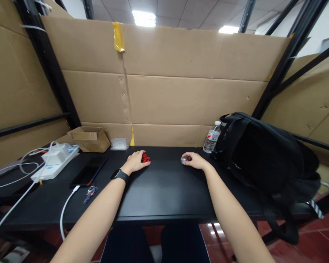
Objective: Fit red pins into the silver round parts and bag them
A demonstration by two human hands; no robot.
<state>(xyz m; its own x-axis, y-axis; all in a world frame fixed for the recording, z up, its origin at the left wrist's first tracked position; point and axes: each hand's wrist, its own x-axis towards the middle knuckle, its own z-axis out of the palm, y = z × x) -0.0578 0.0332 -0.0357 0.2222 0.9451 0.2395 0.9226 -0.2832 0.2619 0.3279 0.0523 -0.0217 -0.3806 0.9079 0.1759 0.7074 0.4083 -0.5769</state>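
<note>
On the left of the black table (pixel 167 193), my left hand (pixel 135 162) is closed around a small red tangled bundle (pixel 145 158), which looks like cord or string. Its thumb and fingers lie on either side of the bundle, and a black watch sits on that wrist. Farther right, my right hand (pixel 196 160) grips a small silver round object (pixel 184 159) between thumb and fingers, low at the tabletop. The fingers hide part of the silver object, so its exact kind is unclear. The two hands are apart, with bare tabletop between them.
A black backpack (pixel 268 157) and a water bottle (pixel 212 138) stand right. To the left are a power strip (pixel 55 164) with white cables, a phone (pixel 87 171), a pen (pixel 97 171), keys (pixel 90 193), a paper bag (pixel 91 140) and a clear plastic packet (pixel 119 144). Cardboard walls (pixel 167 98) enclose the table.
</note>
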